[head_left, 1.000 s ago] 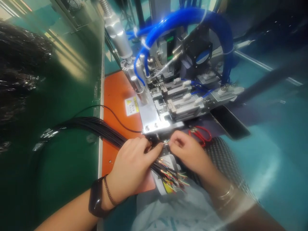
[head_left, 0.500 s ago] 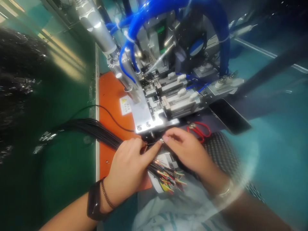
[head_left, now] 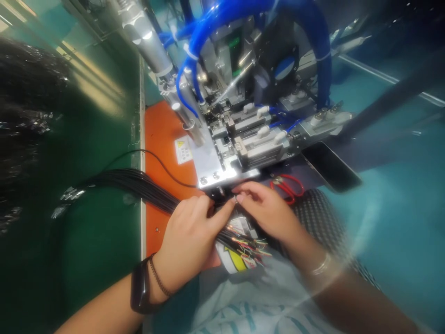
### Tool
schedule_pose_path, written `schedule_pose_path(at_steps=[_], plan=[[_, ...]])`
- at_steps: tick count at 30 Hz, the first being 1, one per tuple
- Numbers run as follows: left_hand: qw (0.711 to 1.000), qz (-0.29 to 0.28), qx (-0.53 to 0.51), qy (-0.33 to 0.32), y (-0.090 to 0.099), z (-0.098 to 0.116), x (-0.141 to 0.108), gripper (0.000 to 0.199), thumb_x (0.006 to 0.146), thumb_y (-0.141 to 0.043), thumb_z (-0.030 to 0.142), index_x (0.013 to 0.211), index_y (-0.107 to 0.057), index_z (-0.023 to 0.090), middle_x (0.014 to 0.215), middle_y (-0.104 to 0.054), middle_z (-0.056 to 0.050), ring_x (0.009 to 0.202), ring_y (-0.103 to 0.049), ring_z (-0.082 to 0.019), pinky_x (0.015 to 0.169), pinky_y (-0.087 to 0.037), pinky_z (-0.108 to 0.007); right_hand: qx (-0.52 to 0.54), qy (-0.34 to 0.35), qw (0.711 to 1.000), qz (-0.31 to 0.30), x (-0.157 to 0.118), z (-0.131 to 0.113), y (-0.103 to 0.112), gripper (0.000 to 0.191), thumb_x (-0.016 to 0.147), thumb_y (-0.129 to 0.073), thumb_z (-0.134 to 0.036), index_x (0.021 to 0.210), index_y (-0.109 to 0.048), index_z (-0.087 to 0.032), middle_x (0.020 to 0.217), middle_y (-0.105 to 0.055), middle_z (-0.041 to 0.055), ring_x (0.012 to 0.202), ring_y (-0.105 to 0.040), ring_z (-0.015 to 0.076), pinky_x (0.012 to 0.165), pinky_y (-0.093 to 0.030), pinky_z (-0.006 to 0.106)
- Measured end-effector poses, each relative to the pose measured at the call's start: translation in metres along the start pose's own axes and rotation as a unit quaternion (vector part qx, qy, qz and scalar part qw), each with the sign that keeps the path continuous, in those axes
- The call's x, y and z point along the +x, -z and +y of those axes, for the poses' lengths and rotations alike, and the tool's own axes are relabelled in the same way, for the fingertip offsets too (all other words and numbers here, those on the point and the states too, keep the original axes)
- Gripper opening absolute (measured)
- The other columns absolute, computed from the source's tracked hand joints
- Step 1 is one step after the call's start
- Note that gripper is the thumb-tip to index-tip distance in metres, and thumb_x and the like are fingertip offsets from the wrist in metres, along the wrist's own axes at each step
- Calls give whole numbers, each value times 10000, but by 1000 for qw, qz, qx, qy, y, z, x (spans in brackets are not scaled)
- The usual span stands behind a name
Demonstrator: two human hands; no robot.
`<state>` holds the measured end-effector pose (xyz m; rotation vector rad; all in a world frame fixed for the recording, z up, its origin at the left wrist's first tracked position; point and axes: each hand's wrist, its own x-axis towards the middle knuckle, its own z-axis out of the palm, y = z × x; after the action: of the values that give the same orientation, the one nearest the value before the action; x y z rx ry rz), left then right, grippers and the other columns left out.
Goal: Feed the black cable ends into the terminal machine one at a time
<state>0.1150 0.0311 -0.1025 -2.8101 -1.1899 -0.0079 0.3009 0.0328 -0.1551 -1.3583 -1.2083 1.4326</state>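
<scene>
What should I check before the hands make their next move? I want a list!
1. Left hand over the black cables: ok.
2. Right hand's fingertips close to the left thumb: ok.
3. Small piece at the fingertips gripped firmly: cannot tell, too tiny and blurry.
4. Coloured wire ends neatly lined up: not ok, they splay out.
5. Phone away from the fingers: ok.

Just ahead of my grip, the machine (head_left: pixel 243 144) shows shiny, smooth metal. Beyond it, the blue tubing (head_left: pixel 260 9) looks like glossy plastic. Left of my fingers, the black cables (head_left: pixel 153 190) have a smooth, plastic-like sheath over the smooth orange surface (head_left: pixel 156 134). Right of my grip, the red-handled tool (head_left: pixel 295 183) looks like glossy plastic.
</scene>
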Motion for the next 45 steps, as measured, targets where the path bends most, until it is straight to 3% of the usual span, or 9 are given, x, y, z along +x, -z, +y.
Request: schedule_pose_path(at_steps=[6, 10, 16, 23, 31, 34, 39, 42, 45], plan=[[997, 75, -21, -19, -7, -2, -3, 368, 880, -469, 147, 1233, -536, 230, 875, -497, -73, 805, -469, -208, 647, -357, -329, -108, 82, 990, 43, -2, -5, 4, 90, 839, -570, -240, 820, -654, -215, 773, -597, -3, 717, -555, 140, 617, -421, 246], [995, 87, -31, -25, -5, -3, -5, 319, 878, -458, 130, 1175, -562, 178, 888, -531, -83, 803, -465, -204, 654, -372, -331, -161, 75, 982, 66, -2, -4, 1, 95, 832, -567, -211, 744, -604, -206, 645, -519, -29, 638, -511, 130, 595, -393, 245], [995, 97, -31, -20, -7, -2, -4, 288, 888, -458, 152, 1155, -562, 179, 880, -549, -74, 791, -459, -198, 655, -374, -331, -187, 104, 974, 80, -5, -11, -3, 64, 830, -569, -201, 796, -623, -210, 683, -534, -22, 645, -508, 129, 594, -386, 239], [997, 77, -7, -11, -3, 2, -4, 170, 890, -464, 152, 1012, -582, 148, 861, -546, -63, 775, -455, -190, 658, -369, -328, -143, -15, 989, 29, -4, -14, -3, 150, 864, -502, -286, 787, -588, -190, 715, -594, -1, 632, -525, 139, 548, -391, 235], [996, 92, -9, -4, -2, 5, -2, 118, 881, -453, 143, 873, -570, 158, 818, -536, -56, 756, -462, -194, 656, -380, -329, -178, -17, 983, 37, -4, -16, -4, 171, 863, -491, -315, 781, -583, -197, 772, -622, 10, 688, -545, 154, 559, -387, 238], [999, 47, -4, 13, 2, 8, -3, 94, 835, -478, 110, 837, -557, 161, 787, -516, -49, 722, -459, -202, 636, -399, -334, -150, -31, 988, 27, -2, -14, -3, 181, 854, -512, -324, 770, -594, -186, 752, -614, 9, 673, -543, 151, 590, -411, 242], [999, 17, 16, 27, 6, 12, -16, 193, 811, -505, 98, 987, -586, 100, 925, -560, -95, 848, -504, -233, 719, -463, -351, -221, 74, 969, 81, -10, -7, -1, 109, 862, -541, -275, 848, -618, -199, 798, -613, 17, 714, -554, 162, 640, -424, 260], [999, 16, 37, 4, 3, 11, -25, 372, 829, -490, 108, 1190, -518, 25, 981, -580, -121, 896, -519, -248, 745, -482, -367, -277, 168, 943, 71, -13, -3, 2, 119, 886, -510, -229, 855, -623, -212, 863, -616, 32, 821, -570, 180, 731, -431, 279], [999, 15, 51, -6, 0, 9, -28, 418, 827, -478, 92, 1238, -483, 19, 930, -597, -109, 834, -535, -239, 697, -488, -370, -306, 186, 932, 52, -12, 0, 2, 140, 906, -470, -218, 840, -593, -205, 857, -599, 43, 835, -564, 190, 751, -432, 295]])
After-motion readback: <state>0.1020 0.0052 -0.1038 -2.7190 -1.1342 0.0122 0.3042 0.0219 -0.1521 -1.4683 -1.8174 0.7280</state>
